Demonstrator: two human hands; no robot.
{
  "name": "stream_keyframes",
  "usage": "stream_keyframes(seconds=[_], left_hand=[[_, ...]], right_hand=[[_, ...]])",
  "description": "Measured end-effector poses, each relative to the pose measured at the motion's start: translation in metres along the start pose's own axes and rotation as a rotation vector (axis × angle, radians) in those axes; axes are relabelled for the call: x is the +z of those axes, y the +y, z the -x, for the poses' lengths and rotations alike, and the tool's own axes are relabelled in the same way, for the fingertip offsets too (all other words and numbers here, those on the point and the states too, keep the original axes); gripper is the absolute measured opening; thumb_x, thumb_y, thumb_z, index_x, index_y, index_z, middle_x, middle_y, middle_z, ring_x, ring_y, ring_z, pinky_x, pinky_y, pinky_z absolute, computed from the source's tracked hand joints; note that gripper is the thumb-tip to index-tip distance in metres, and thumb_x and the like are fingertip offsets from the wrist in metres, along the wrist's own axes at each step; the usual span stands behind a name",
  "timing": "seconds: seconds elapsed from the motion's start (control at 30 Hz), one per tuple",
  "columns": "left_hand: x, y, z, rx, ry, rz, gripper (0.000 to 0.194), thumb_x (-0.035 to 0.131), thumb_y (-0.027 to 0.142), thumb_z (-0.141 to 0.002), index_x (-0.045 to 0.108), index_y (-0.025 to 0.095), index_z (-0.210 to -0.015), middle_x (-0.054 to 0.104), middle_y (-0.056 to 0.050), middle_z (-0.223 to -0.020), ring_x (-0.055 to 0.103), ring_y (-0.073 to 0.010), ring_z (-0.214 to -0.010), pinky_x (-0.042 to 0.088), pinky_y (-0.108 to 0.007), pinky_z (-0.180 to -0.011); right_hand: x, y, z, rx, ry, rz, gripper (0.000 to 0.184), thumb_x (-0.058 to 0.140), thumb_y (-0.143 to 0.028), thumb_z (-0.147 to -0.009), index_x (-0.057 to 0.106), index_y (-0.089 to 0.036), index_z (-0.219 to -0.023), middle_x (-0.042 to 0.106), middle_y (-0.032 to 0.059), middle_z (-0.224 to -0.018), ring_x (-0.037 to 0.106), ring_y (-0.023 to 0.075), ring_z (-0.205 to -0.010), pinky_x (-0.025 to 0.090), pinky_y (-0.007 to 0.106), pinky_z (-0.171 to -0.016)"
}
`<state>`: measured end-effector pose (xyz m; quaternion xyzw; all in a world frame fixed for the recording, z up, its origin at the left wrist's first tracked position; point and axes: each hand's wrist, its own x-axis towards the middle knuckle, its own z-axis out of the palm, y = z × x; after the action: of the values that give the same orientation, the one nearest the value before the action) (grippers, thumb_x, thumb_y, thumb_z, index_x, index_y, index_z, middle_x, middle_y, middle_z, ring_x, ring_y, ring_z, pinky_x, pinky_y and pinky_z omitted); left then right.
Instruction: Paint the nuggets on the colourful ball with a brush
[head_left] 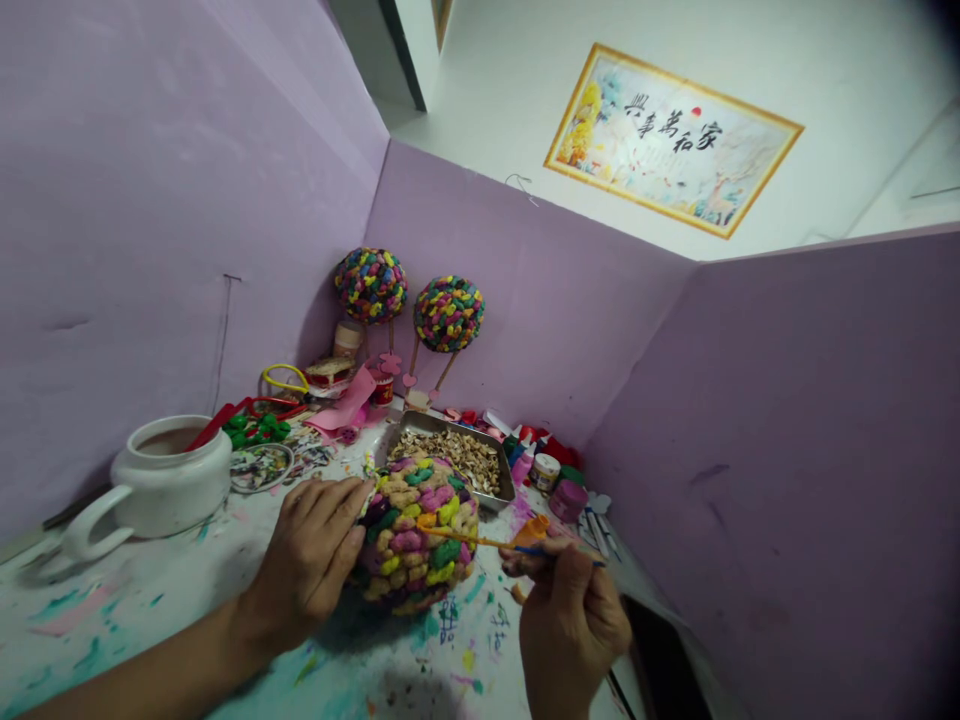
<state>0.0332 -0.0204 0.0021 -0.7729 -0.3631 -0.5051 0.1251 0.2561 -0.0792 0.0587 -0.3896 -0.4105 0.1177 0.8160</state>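
A ball covered in peanut-shell-like lumps (420,575) sits on the table, partly painted pink, yellow, green, purple and orange, with other lumps bare tan. My left hand (315,545) holds the ball's left side, its fingers close together along the surface. From the right, my right hand (574,610) pinches a thin paintbrush (487,542), whose tip meets an orange lump on the front. A small orange paint pot (531,531) shows just beyond my right fingers; whether they also hold it I cannot tell.
Behind the ball stands a metal tray (508,490) of shell pieces. A white mug-like pot (176,490) is at left, near yellow-handled scissors (285,378). Paint jars (568,500) line the right. Two finished-looking colourful balls (450,313) stand on sticks against purple partition walls (540,300).
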Motion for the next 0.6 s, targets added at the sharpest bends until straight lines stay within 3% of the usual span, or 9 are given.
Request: stream_keyframes(seconds=[0.3, 0.6], left_hand=[[-0.0015, 0.0008, -0.0013, -0.007, -0.001, -0.003, 0.042, 0.04, 0.017, -0.093, 0.055, 0.016, -0.132, 0.063, -0.012, -0.119, 0.053, -0.0273, -0.109, 0.036, -0.047, -0.098], [0.0001, -0.0013, -0.001, -0.01, 0.013, 0.002, 0.042, 0.04, 0.016, -0.093, 0.053, 0.017, -0.133, 0.062, -0.011, -0.121, 0.053, -0.0261, -0.11, 0.035, -0.045, -0.099]], right_hand=[[-0.0015, -0.0032, -0.0083, 0.002, 0.151, 0.136, 0.047, 0.067, -0.062, -0.078, 0.061, -0.016, -0.072, 0.067, -0.0017, -0.048, 0.064, 0.014, -0.039, 0.051, 0.02, -0.042], [0.0005, -0.0005, -0.0007, 0.012, 0.061, 0.022, 0.042, 0.067, -0.057, -0.082, 0.06, -0.016, -0.072, 0.068, -0.0017, -0.05, 0.067, 0.0145, -0.04, 0.055, 0.022, -0.047]])
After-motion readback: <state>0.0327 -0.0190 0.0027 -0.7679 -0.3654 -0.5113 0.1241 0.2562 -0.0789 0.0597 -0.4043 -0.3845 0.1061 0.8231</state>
